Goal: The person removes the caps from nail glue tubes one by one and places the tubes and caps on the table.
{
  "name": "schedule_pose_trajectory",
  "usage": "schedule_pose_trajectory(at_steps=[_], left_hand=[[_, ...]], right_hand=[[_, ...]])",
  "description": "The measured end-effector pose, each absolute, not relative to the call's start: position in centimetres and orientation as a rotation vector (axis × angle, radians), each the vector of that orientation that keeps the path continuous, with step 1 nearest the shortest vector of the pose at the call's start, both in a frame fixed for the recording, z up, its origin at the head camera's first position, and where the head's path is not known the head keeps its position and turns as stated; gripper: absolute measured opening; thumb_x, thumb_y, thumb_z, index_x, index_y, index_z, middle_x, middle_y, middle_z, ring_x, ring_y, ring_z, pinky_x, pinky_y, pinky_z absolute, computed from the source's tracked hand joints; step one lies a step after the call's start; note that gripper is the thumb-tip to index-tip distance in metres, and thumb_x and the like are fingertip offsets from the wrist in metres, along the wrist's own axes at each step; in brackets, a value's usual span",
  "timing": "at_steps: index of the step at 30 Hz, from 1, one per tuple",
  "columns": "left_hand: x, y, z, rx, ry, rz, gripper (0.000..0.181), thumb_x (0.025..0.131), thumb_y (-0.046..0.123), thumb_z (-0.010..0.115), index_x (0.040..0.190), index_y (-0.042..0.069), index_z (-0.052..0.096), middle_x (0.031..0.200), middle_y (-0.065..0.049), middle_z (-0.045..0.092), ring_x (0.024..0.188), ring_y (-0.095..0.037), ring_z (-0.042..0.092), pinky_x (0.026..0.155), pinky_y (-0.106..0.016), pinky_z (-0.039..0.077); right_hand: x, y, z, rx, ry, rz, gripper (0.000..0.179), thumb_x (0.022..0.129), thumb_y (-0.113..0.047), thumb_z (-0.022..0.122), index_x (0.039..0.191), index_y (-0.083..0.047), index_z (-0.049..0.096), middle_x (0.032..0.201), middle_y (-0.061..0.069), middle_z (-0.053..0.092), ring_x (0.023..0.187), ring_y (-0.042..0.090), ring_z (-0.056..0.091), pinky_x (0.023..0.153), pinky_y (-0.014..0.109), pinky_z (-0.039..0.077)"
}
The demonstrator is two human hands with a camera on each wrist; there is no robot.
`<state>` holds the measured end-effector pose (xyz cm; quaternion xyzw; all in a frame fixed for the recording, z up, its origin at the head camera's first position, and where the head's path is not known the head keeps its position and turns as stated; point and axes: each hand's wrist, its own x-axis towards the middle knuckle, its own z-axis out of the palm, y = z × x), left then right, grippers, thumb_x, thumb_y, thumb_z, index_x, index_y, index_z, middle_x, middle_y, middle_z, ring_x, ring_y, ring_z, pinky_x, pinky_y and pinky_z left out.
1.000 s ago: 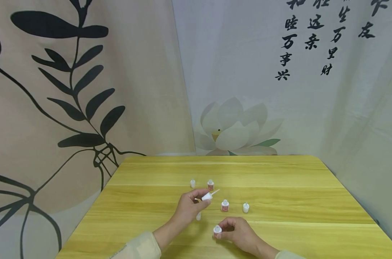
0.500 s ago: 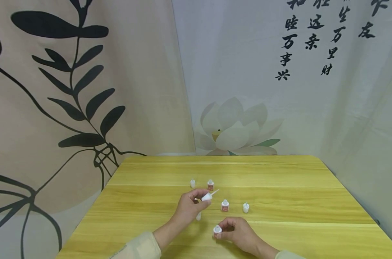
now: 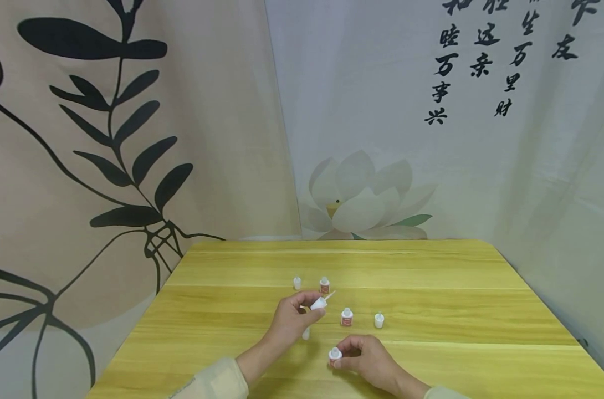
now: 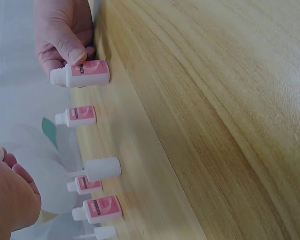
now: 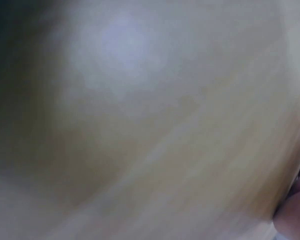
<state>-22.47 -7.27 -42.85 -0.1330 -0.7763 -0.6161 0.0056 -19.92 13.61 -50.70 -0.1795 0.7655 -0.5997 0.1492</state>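
Note:
In the head view my left hand point(image 3: 291, 320) pinches a white brush cap point(image 3: 318, 303) above the table, its thin applicator pointing up to the right. My right hand point(image 3: 369, 361) grips a small uncapped glue-like bottle point(image 3: 334, 355) with a pink label. The left wrist view shows this bottle point(image 4: 90, 74) upright between thumb and fingers, its neck bare. Part of my left hand point(image 4: 12, 197) appears at that view's left edge. In the right wrist view only a bit of my right hand point(image 5: 295, 212) shows; the rest is blurred.
Further matching open bottles, such as one at centre point(image 3: 347, 317) and one at the back point(image 3: 324, 285), stand on the wooden table point(image 3: 207, 332). White caps stand at right point(image 3: 379, 320), at back left point(image 3: 297, 282) and partly behind my left hand point(image 3: 306, 333). A printed curtain hangs behind.
The applicator tip of the cap in my left hand has shifted slightly left and up. My right hand and the bottle stay where they were.

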Motion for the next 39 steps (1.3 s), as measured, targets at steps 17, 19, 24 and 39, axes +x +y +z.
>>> schedule_pose_trajectory(at_steps=[17, 19, 24, 39], left_hand=[[-23.3, -7.4, -44.2, -0.411, -2.434, -1.931, 0.025, 0.087, 0.012, 0.076, 0.11, 0.006, 0.07, 0.096, -0.003, 0.065, 0.081, -0.016, 0.054, 0.068, -0.021, 0.045], [-23.5, -7.4, -44.4, -0.419, -2.425, -1.932, 0.024, 0.085, 0.013, 0.077, 0.108, 0.006, 0.07, 0.095, -0.003, 0.066, 0.082, -0.017, 0.055, 0.068, -0.021, 0.046], [-23.4, -7.4, -44.4, -0.437, -2.421, -1.922, 0.023, 0.085, 0.014, 0.077, 0.106, 0.008, 0.07, 0.094, -0.002, 0.066, 0.083, -0.019, 0.057, 0.069, -0.022, 0.047], [-23.2, -7.4, -44.3, -0.45, -2.426, -1.863, 0.024, 0.083, 0.015, 0.079, 0.106, 0.011, 0.071, 0.092, -0.002, 0.064, 0.088, -0.014, 0.054, 0.074, -0.023, 0.043]], right_hand=[[-19.9, 13.7, -50.6, -0.528, 2.186, -1.731, 0.016, 0.088, -0.017, 0.075, 0.101, -0.007, 0.071, 0.096, 0.004, 0.072, 0.09, 0.02, 0.065, 0.076, 0.022, 0.053], [-19.9, 13.7, -50.5, -0.529, 2.186, -1.732, 0.016, 0.088, -0.016, 0.075, 0.1, -0.007, 0.071, 0.096, 0.004, 0.072, 0.09, 0.02, 0.065, 0.076, 0.022, 0.053], [-19.9, 13.7, -50.6, -0.526, 2.187, -1.736, 0.016, 0.088, -0.017, 0.076, 0.1, -0.007, 0.072, 0.096, 0.004, 0.072, 0.09, 0.019, 0.065, 0.076, 0.023, 0.053], [-19.9, 13.7, -50.8, -0.515, 2.189, -1.726, 0.017, 0.088, -0.017, 0.075, 0.101, -0.008, 0.072, 0.097, 0.003, 0.072, 0.091, 0.02, 0.065, 0.077, 0.023, 0.053]])
